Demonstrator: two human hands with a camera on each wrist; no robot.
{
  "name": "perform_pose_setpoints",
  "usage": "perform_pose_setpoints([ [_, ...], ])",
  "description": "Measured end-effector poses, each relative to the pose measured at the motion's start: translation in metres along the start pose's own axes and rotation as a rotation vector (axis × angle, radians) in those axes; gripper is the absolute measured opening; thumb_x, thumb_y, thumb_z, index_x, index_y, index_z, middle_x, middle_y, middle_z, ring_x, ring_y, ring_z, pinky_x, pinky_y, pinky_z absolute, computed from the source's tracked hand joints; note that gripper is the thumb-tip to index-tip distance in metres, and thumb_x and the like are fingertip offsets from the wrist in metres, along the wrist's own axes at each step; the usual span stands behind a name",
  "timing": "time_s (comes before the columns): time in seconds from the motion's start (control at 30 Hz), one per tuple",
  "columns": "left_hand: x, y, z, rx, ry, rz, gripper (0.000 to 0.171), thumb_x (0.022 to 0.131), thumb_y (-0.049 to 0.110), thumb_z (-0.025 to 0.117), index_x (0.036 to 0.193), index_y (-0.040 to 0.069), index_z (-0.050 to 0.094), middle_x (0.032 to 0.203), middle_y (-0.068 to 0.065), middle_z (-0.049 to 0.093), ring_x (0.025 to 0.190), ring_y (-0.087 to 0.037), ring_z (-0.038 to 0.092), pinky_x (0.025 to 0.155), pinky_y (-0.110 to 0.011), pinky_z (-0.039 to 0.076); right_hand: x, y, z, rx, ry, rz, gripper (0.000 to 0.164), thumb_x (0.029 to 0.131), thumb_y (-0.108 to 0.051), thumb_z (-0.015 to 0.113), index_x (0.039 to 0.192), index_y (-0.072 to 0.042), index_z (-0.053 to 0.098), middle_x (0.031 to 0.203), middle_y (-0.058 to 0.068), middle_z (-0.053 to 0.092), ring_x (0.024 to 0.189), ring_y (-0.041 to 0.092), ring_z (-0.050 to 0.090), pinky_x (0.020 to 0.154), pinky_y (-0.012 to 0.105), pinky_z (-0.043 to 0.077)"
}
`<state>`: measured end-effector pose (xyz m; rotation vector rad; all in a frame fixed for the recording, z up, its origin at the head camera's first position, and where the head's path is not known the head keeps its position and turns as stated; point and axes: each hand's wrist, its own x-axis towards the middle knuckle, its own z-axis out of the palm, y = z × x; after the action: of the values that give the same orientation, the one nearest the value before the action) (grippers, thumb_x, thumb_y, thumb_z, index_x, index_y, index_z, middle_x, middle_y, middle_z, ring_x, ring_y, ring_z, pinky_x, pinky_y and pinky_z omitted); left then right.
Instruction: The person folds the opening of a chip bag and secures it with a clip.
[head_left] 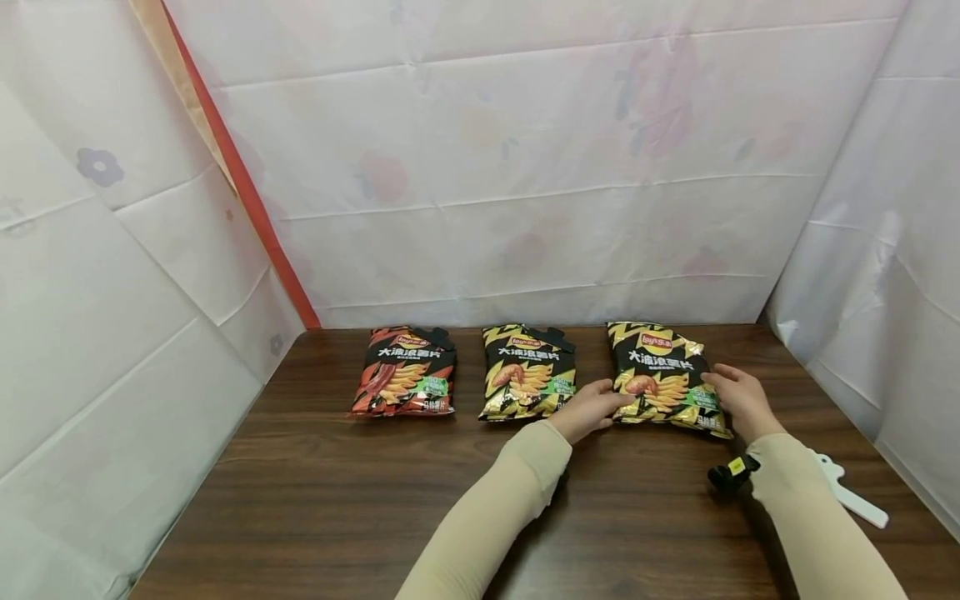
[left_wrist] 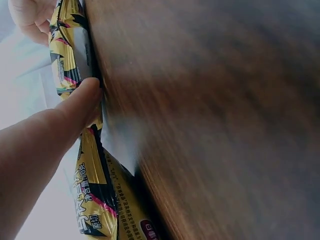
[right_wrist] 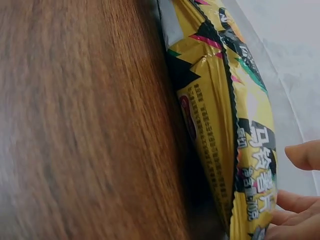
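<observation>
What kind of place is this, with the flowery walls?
Maybe a little booth set up for a tabletop activity: pale flowery sheets surround the back and sides of a brown wood-look table, where three chip bags lie.

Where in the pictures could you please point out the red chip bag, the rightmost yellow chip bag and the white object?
Red chip bag (head_left: 405, 375): head view, middle of its front.
Rightmost yellow chip bag (head_left: 664, 379): head view, middle of its front.
White object (head_left: 861, 505): head view, its straight strip.
</observation>
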<state>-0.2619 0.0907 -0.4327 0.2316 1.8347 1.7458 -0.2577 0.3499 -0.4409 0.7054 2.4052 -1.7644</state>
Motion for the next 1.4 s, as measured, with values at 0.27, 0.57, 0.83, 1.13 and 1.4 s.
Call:
perform_pose_setpoints([
  [0.27,-0.001,0.002,0.000,-0.006,0.004,-0.006,0.075,0.096,0.025,0.063,0.154,0.000,0.024,0.151,-0.020,0.042,0.133,-0.034,0.049,0.106,-0.044,0.045,0.003,0.001,0.004,-0.041,-0.004,-0.005,0.069,0.103,-0.033,0.040,0.157,-0.003,0.011,0.162,0.026,0.002,0.148,0.047,0.008,0.117,0.060,0.018],
  [0.57,-0.003,-0.001,0.001,0.045,0.037,-0.031,0.074,0.093,0.028,0.067,0.152,0.003,0.032,0.148,-0.017,0.046,0.124,-0.031,0.058,0.100,-0.043,0.050,0.000,-0.002,0.007,0.021,0.008,-0.009,0.068,0.102,-0.030,0.042,0.157,-0.004,0.012,0.163,0.024,0.002,0.148,0.046,0.008,0.118,0.059,0.018],
  [0.83,-0.007,-0.002,-0.001,0.068,0.026,-0.024,0.075,0.093,0.029,0.067,0.153,0.003,0.031,0.151,-0.017,0.043,0.126,-0.030,0.057,0.101,-0.044,0.049,-0.004,-0.005,0.010,0.054,0.041,-0.009,0.065,0.102,-0.026,0.043,0.157,-0.004,0.014,0.163,0.023,0.004,0.148,0.045,0.011,0.118,0.056,0.021],
  [1.13,-0.006,-0.004,0.001,0.065,0.019,-0.012,0.075,0.094,0.025,0.067,0.153,0.000,0.029,0.151,-0.019,0.042,0.128,-0.031,0.054,0.103,-0.043,0.048,-0.010,-0.007,0.010,0.077,0.049,-0.001,0.065,0.103,-0.028,0.043,0.157,-0.005,0.016,0.163,0.023,0.006,0.148,0.043,0.016,0.117,0.054,0.025],
  [1.4,-0.008,-0.005,0.001,0.109,0.027,0.020,0.074,0.094,0.021,0.066,0.153,-0.002,0.028,0.146,-0.022,0.046,0.127,-0.029,0.054,0.101,-0.042,0.049,-0.016,-0.006,0.008,0.083,0.037,0.004,0.068,0.102,-0.033,0.045,0.157,-0.005,0.015,0.163,0.021,0.004,0.149,0.040,0.014,0.118,0.052,0.024],
])
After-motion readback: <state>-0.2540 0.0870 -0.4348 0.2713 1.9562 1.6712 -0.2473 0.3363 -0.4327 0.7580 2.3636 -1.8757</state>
